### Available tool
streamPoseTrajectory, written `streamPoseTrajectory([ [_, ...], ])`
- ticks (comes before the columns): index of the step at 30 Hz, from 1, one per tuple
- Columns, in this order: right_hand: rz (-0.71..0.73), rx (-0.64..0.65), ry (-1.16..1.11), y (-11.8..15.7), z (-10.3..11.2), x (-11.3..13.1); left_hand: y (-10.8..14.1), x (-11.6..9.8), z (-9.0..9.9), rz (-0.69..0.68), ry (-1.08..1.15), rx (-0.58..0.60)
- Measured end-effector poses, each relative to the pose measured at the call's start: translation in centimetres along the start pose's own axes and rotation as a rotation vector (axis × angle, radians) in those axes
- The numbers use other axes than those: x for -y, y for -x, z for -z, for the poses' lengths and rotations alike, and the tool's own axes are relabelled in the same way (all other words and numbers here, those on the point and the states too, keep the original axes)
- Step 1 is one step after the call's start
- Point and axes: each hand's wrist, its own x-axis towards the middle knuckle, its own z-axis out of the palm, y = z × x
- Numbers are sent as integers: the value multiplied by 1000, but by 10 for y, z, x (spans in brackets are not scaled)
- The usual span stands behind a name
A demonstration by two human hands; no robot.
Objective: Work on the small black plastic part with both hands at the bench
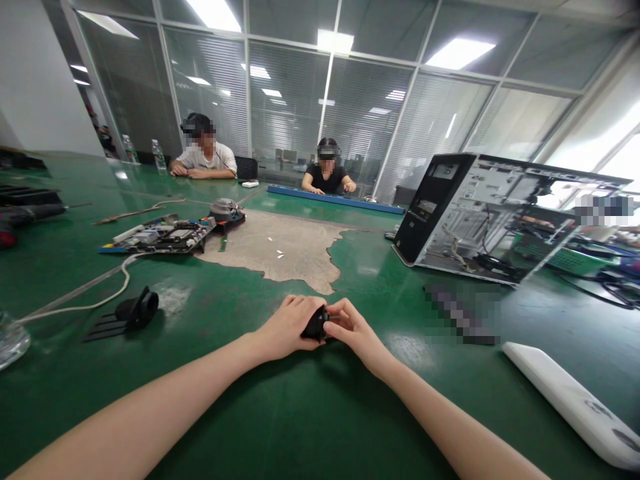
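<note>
Between my two hands sits a small black part [314,325], low over the green table [300,427]. My left hand [290,328] is wrapped over its left side and top. At its right end, the fingertips and thumb of my right hand [350,328] pinch the part. Its exact kind is hidden by my fingers. To the left lies a black plastic piece with a round tube and flat prongs [135,310].
A circuit board [165,235] and a fan cooler [227,212] lie at the back left. An opened computer tower [450,213] stands at the right, with a white long case [565,400] nearer me. Two people sit across the table beyond a blue bar [335,199].
</note>
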Motion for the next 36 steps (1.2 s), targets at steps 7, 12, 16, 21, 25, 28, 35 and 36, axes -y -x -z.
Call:
streamPoseTrajectory([
  [7,-33,-52,58,-2,0,-2,0,1,-1,2,-3,-10],
  [12,13,8,56,1,1,2,0,1,-1,0,8,3],
  [16,9,-4,33,2,0,3,0,1,-1,4,-4,1],
  [21,-20,-54,17,0,0,0,-1,0,-1,4,-8,0],
  [25,-46,-46,41,-2,2,0,0,0,-1,3,-11,-1],
  [28,-12,12,42,0,3,2,0,2,-2,1,-13,4],
  [35,1,7,3,1,3,-1,0,2,-3,0,-14,-2],
  [36,-4,-7,2,1,2,-2,-1,1,-3,1,-12,-1],
])
